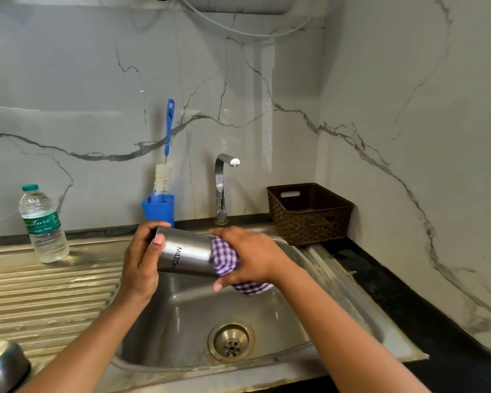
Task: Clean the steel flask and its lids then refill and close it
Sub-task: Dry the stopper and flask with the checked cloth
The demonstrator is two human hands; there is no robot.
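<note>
Over the sink, the flask lies on its side, marked "MILTON". The left hand curls its fingers round the left end. The right hand wraps its fingers over a checked cloth at the right end. At far left stands a bottle, its label only partly legible.

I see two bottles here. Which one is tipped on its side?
The steel flask, held sideways over the sink by the left hand. The plastic water bottle with the green cap stands upright on the draining board.
</note>
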